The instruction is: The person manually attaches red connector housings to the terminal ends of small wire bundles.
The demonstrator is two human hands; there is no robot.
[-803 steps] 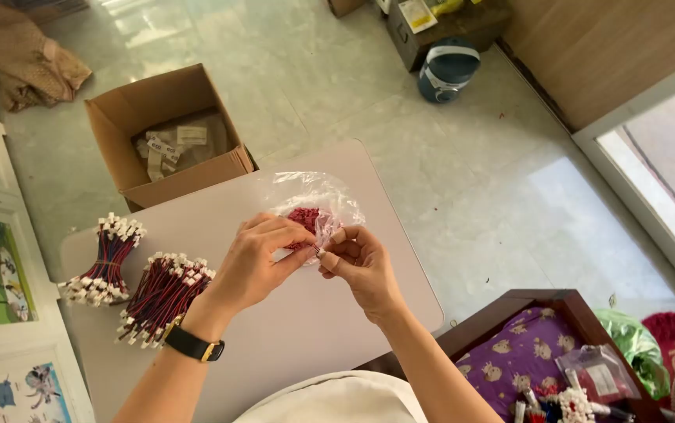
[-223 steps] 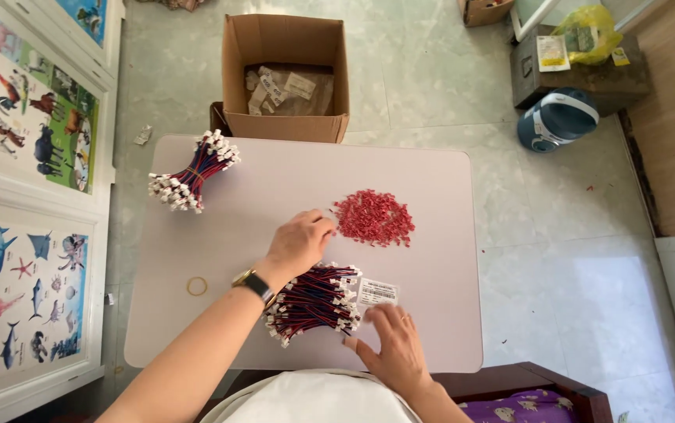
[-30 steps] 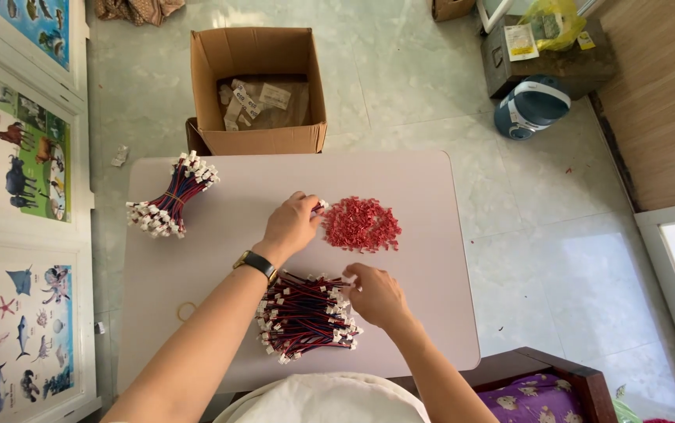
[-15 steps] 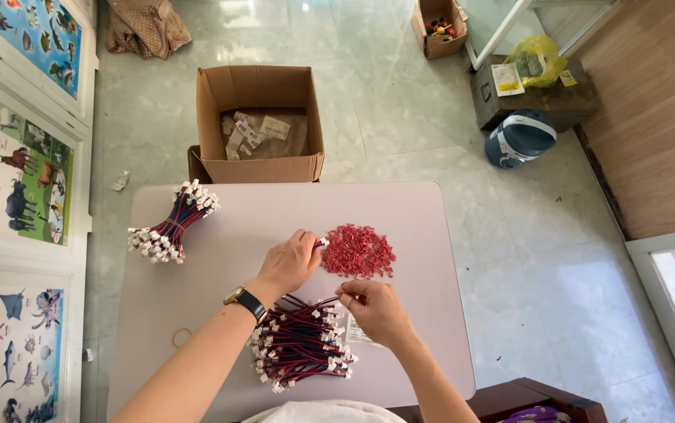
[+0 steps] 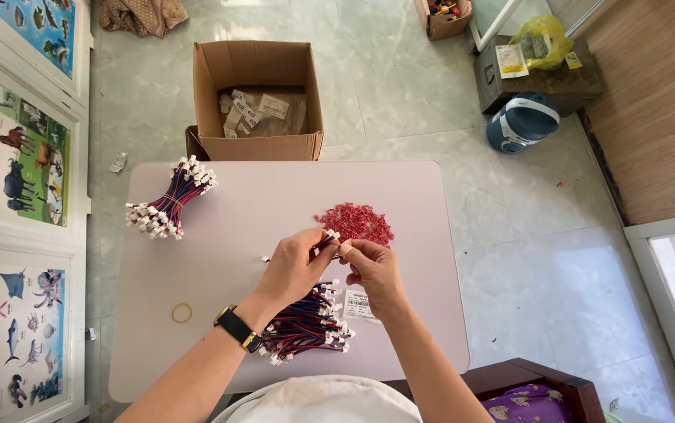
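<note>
Thin wire [image 5: 323,241] with white plug pinched between left hand [image 5: 294,266] and right hand [image 5: 370,262].

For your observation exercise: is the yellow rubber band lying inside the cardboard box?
No, the yellow rubber band lies on the table near the left forearm, well apart from the cardboard box on the floor.

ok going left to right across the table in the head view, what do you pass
bundle of wires → rubber band → left hand → right hand, with the pile of red connectors just beyond it
</note>
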